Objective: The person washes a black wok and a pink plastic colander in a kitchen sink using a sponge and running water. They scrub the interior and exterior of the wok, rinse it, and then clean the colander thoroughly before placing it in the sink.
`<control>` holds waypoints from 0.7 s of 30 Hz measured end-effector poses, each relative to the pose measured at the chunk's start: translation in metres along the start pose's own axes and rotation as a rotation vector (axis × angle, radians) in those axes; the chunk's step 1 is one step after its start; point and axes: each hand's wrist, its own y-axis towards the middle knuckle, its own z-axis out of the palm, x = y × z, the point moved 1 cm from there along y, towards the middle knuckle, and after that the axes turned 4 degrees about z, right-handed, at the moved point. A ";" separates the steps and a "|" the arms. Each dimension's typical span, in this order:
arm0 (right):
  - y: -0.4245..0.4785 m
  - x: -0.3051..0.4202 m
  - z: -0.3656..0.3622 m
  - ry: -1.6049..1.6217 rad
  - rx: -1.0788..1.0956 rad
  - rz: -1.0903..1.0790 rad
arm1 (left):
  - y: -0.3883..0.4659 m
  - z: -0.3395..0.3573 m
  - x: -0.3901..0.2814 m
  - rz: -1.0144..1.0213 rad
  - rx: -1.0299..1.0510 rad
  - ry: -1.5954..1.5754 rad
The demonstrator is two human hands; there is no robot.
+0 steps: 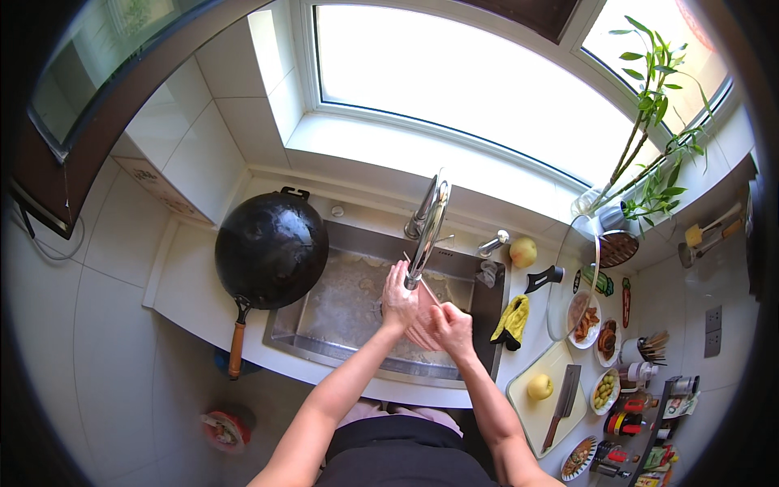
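Over the stainless steel sink, under the curved metal faucet, both my hands are at a pink basket-like item with a ribbed or perforated surface. My left hand lies flat against its left side, just beside the spout. My right hand is closed on its right edge. A thin stick-like piece shows above my left fingers; what it belongs to is unclear. The faucet partly hides the item's upper part. A grey rag hangs at the sink's right corner.
A black wok lies upside down left of the sink. On the right are a yellow cloth, a cutting board with an apple and a cleaver, a glass lid, food dishes and bottles. A red bin stands on the floor.
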 end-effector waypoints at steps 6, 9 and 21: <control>-0.022 -0.024 -0.034 0.310 -0.073 0.154 | 0.026 -0.004 0.065 -1.229 0.581 -1.232; -0.016 -0.035 -0.044 0.219 0.085 0.081 | 0.024 -0.006 0.083 -1.219 0.529 -1.359; 0.023 -0.002 0.023 -0.125 0.042 -0.129 | -0.028 0.000 -0.009 0.046 0.016 -0.074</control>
